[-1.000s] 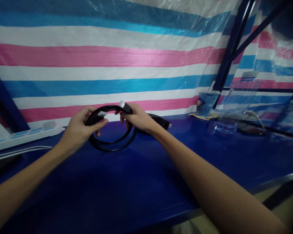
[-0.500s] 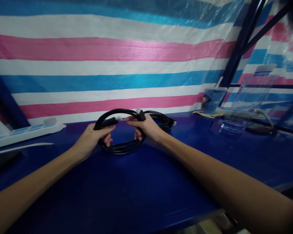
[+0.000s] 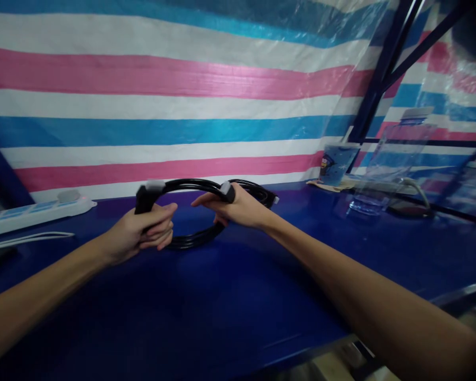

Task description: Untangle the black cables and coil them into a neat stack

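Observation:
A coiled black cable is held up in a loop between my two hands, above the blue table. My left hand is closed around the loop's left side, with a black plug with a pale tip sticking up above the thumb. My right hand grips the loop's right side, its index finger stretched toward the left. Beside that hand's fingers is a second pale-tipped plug. Another coiled black cable lies on the table behind my right hand, partly hidden by it.
A white power strip and a white cord lie at the left. At the right stand a clear plastic bottle and a blue patterned cup. Behind the table hangs a striped plastic sheet, with blue metal frame posts.
My left hand has moved slightly left and turned the plug in it from pointing right to standing up. My right hand keeps its hold with the index finger more extended. The view has shifted slightly.

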The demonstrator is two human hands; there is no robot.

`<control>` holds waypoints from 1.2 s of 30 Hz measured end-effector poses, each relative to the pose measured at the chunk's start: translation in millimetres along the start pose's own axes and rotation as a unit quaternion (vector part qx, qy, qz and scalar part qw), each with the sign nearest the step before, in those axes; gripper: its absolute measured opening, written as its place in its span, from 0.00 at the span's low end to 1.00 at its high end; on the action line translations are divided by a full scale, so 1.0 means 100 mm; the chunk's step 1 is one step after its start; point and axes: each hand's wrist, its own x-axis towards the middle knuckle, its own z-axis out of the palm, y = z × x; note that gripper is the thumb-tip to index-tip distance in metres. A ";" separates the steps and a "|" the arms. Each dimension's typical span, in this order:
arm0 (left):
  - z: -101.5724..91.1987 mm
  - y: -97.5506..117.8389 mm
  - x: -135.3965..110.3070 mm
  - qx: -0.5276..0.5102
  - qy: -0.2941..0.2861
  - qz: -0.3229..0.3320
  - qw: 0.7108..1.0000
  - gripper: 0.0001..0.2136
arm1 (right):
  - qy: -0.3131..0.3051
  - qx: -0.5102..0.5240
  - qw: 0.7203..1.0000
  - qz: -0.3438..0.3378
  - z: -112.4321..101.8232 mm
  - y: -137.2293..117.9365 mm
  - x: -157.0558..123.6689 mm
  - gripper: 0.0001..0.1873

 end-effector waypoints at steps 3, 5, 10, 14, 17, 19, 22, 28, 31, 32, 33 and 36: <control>0.02 -0.05 0.03 0.001 0.030 0.022 0.999 0.28 | 0.017 0.093 0.995 0.016 -0.01 0.03 0.00 0.09; -0.02 -0.10 0.06 -0.024 0.040 -0.011 0.999 0.27 | -0.016 0.190 0.979 0.069 0.00 0.06 0.01 0.07; -0.11 -0.12 0.04 -0.060 -0.045 -0.072 0.995 0.27 | -0.077 0.258 0.956 0.113 0.03 0.06 0.00 0.05; 0.06 -0.01 -0.07 -0.073 -0.173 -0.063 0.980 0.29 | -0.035 0.203 0.974 0.097 0.04 0.06 0.00 0.07; 0.16 0.00 -0.08 -0.070 -0.161 -0.048 0.983 0.29 | 0.021 0.150 0.985 0.084 0.05 0.08 0.01 0.08; 0.16 -0.04 -0.03 -0.076 -0.065 -0.032 0.994 0.28 | 0.046 0.114 0.989 0.079 0.07 0.06 0.01 0.08; 0.07 -0.09 0.07 -0.062 0.129 0.004 0.990 0.26 | 0.049 0.098 0.991 0.081 0.10 0.00 0.02 0.08; -0.01 0.06 0.07 -0.025 0.147 0.033 0.988 0.22 | 0.052 0.062 0.993 0.084 0.10 -0.03 0.04 0.10; 0.00 0.11 0.03 -0.040 0.096 -0.009 0.995 0.29 | 0.043 0.056 0.993 0.091 0.07 -0.05 0.04 0.11; 0.00 0.10 0.02 -0.039 0.086 -0.017 0.995 0.30 | 0.037 0.064 0.993 0.092 0.06 -0.06 0.03 0.10; 0.00 0.09 0.02 -0.037 0.083 -0.018 0.996 0.31 | 0.033 0.075 0.993 0.089 0.05 -0.08 0.03 0.09; -0.02 0.02 0.03 -0.055 0.112 0.011 0.992 0.28 | 0.047 0.092 0.993 0.064 0.04 -0.12 0.02 0.04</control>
